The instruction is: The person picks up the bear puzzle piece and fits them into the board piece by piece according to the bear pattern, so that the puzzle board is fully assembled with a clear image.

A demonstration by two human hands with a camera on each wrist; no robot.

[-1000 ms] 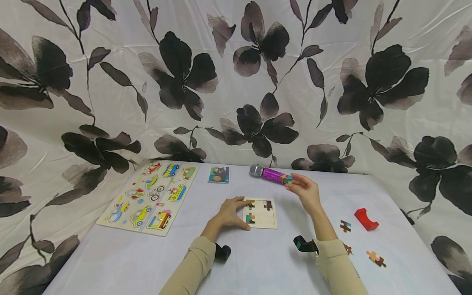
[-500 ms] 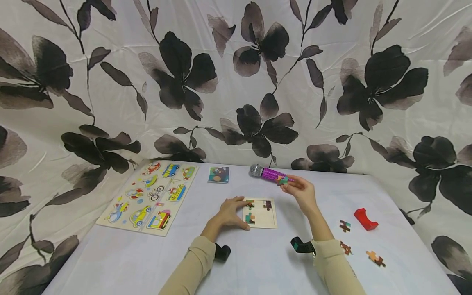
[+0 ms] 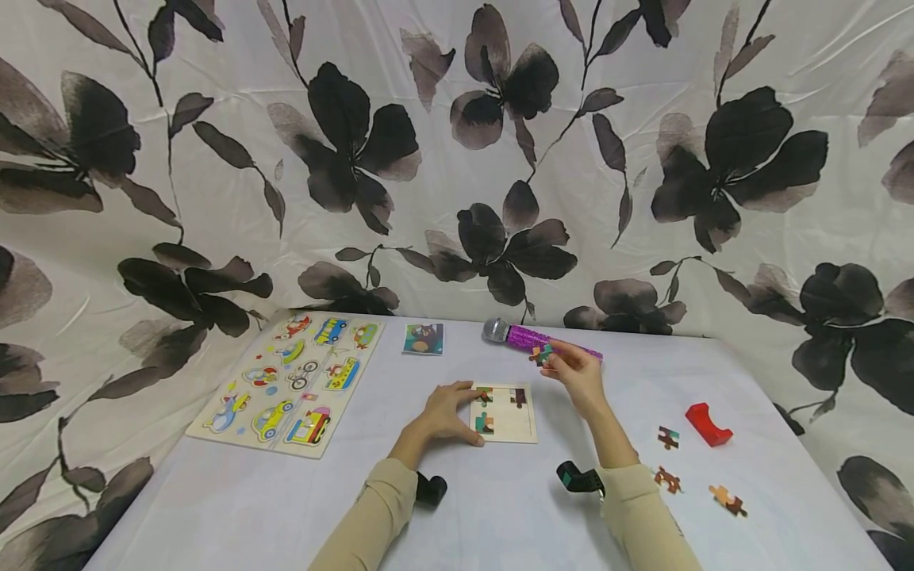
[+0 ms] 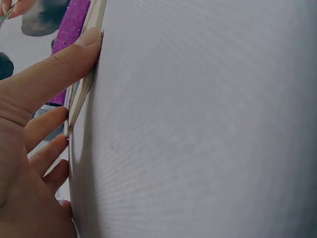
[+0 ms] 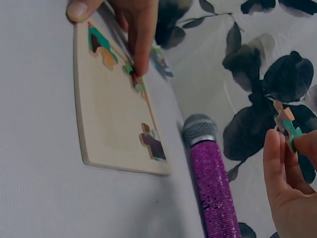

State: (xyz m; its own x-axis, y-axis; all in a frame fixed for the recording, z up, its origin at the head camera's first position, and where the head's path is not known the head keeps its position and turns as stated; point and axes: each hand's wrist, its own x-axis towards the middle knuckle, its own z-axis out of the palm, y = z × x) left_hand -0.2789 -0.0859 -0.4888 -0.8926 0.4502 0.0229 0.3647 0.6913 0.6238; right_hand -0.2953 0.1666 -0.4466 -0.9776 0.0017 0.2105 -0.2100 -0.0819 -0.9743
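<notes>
My left hand [image 3: 450, 412] rests at the left side of a small wooden puzzle board [image 3: 510, 432]. Its thumb [image 4: 64, 62] touches the near corner, and the index finger reaches over the far-left piece [image 5: 132, 77]. Two more pieces sit in the board: a green and orange one [image 5: 102, 44] at the near left and a dark brown one [image 5: 152, 144] at the far right. Above the table behind the board, my right hand [image 3: 580, 381] pinches a green and orange jigsaw piece [image 3: 540, 354] between thumb and fingertips.
A purple glitter microphone [image 3: 524, 337] lies behind the right hand. Three loose jigsaw pieces [image 3: 668, 438] and a red curved block [image 3: 708, 425] lie at right. A vehicle puzzle board [image 3: 286, 381] is at left, a small picture card [image 3: 424, 339] at the back.
My right hand has moved left with the jigsaw piece, uncovering the microphone's handle end. The left hand has stayed at the puzzle board.
</notes>
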